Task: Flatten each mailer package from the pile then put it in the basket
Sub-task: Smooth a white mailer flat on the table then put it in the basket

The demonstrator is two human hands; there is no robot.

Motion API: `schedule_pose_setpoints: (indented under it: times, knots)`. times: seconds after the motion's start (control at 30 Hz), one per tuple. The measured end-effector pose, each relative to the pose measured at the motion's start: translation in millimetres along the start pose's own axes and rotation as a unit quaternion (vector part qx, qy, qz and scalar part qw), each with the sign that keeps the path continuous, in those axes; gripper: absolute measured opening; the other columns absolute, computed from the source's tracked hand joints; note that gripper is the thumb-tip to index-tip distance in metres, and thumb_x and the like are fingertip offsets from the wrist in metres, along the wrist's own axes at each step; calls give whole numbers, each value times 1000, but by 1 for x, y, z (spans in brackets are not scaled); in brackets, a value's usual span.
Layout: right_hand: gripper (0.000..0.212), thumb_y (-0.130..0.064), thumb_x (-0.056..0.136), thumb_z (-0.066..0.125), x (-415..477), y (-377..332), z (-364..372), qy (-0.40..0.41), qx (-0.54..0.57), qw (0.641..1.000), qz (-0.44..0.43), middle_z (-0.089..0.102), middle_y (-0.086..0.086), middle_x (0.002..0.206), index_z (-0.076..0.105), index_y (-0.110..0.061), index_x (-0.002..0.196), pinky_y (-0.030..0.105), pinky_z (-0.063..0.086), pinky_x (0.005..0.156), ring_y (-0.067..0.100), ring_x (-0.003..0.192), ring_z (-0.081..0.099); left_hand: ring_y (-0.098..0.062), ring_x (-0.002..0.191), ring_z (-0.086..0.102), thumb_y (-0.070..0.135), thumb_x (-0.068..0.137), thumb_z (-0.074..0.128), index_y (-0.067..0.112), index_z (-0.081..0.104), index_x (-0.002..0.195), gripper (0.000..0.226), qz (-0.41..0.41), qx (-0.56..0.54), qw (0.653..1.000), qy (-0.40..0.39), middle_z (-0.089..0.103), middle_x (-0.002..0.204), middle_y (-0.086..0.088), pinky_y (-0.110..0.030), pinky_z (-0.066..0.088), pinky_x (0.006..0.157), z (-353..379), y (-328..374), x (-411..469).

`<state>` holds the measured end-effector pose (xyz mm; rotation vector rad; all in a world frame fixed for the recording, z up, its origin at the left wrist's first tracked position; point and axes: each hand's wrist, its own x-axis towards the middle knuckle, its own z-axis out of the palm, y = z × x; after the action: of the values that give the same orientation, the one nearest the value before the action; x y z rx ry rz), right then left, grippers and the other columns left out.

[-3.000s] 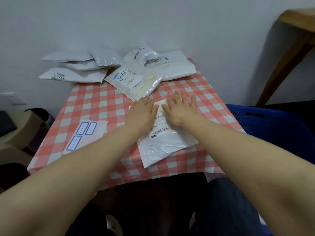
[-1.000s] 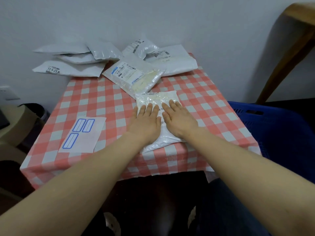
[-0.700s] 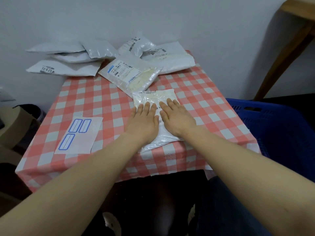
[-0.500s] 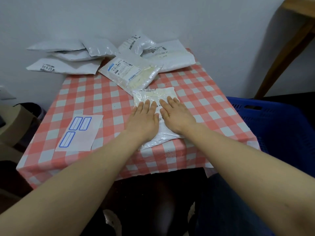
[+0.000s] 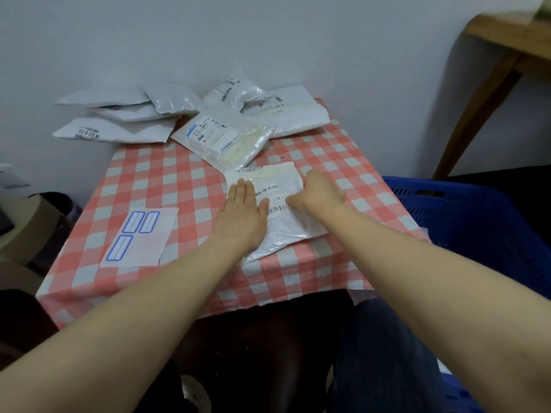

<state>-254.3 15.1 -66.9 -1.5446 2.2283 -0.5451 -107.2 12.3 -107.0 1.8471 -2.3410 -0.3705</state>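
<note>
A white mailer package [image 5: 269, 181] with barcode labels lies flat near the front middle of the red-checked table [image 5: 143, 180]. My left hand [image 5: 243, 211] presses on its left half with straight fingers. My right hand [image 5: 319, 192] is at the mailer's right edge, fingers curled round that edge and thumb on top near the barcode. The pile of mailers [image 5: 223, 138] sits at the back of the table against the wall. The blue basket [image 5: 465, 213] stands to the right of the table, lower than the tabletop.
A white sheet with blue boxes [image 5: 140, 234] lies on the table's left front. A wooden table leg [image 5: 483, 108] rises at the far right. A cardboard box [image 5: 26, 231] sits on the floor to the left. The wall is close behind the pile.
Both hands were pressing flat on the mailer. Now my right hand has slid to the mailer's right edge and curled round it, while my left hand stays flat.
</note>
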Motion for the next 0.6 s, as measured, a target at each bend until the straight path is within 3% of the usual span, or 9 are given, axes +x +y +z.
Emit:
schedule_pose_setpoints:
  times: [0.1,0.17,0.23,0.3,0.4,0.47,0.6]
  knots:
    - [21,-7,76,74,6,-1,-9,-22,193,980,35,58,2,84,53,-10,78,28,48,67,22,86,58,-22,147,-8,44,101,11,6,-4,151,64,6,-3,1000,3,-9,159,-9,-37,1,120,-5,3,-3]
    - [30,-3,70,79,9,4,-18,-39,271,960,63,66,7,95,62,-1,95,35,55,80,25,94,64,-22,147,-8,44,101,11,5,-4,151,65,10,-6,1000,8,-8,159,-9,-36,0,120,-10,11,-4]
    - [32,1,70,77,10,16,-31,-43,327,940,82,67,15,102,63,0,99,45,55,85,32,96,66,-23,147,-7,45,101,11,6,-3,151,65,22,-6,1000,14,-8,159,-9,-35,-1,120,-17,26,-2]
    - [27,3,77,70,5,31,-51,-24,350,931,104,65,18,104,62,2,103,45,55,85,32,94,65,-23,147,-4,45,101,12,6,-1,151,65,46,-6,999,23,-5,159,-10,-36,-1,119,-23,49,0]
    - [37,-1,84,63,1,69,-87,24,358,923,140,60,16,97,53,5,119,38,51,78,27,91,60,-24,147,0,44,102,15,5,3,151,64,96,-12,995,26,1,159,-11,-37,1,119,-27,95,1]
    - [32,0,86,59,-5,99,-108,60,375,911,162,57,12,96,51,0,117,33,47,77,22,91,55,-24,147,3,44,102,16,5,5,151,63,132,-10,991,23,4,159,-11,-38,1,119,-24,129,-1]
    - [39,2,83,60,-22,168,-139,175,411,862,239,58,14,112,48,2,120,44,50,90,31,101,59,-23,146,8,44,102,18,5,12,151,63,209,-8,978,16,10,159,-11,-38,3,118,-7,197,-8]
